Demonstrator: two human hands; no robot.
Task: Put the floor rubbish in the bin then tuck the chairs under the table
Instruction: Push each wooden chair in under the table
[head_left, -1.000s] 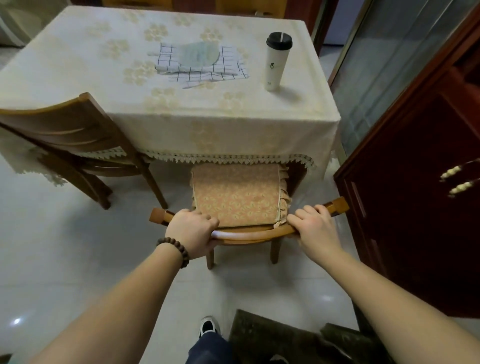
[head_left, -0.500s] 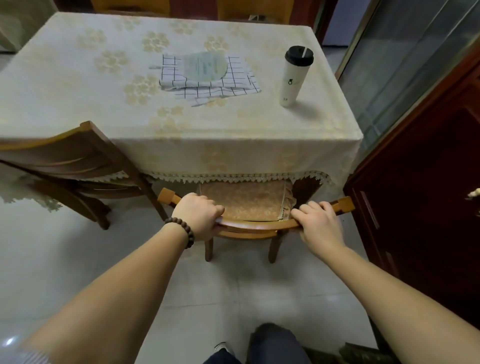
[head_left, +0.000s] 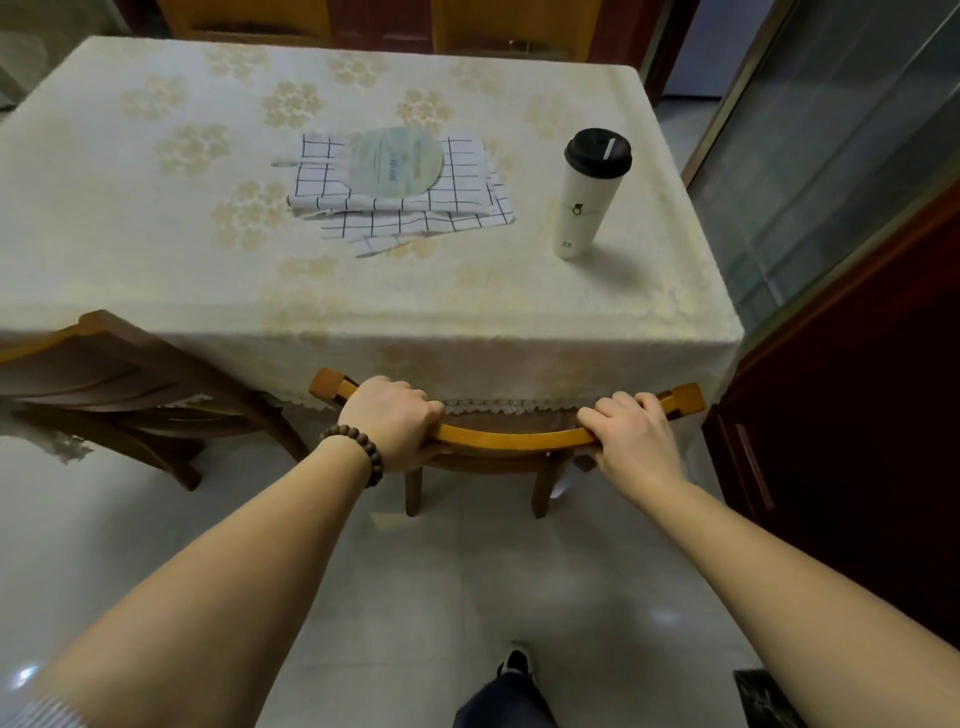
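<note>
Both hands, left hand (head_left: 390, 422) and right hand (head_left: 635, 439), grip the chair (head_left: 511, 440) top rail at the cloth-covered table (head_left: 156, 270). Pale glossy floor tiles (head_left: 467, 582) lie below; a dark wooden cabinet (head_left: 852, 415) stands right.

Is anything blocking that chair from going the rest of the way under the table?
Nothing visible does. Both the left hand and right hand grip the curved wooden chair back, which sits at the cream tablecloth's lace edge. The seat is already hidden beneath; what lies under the table cannot be seen.
</note>
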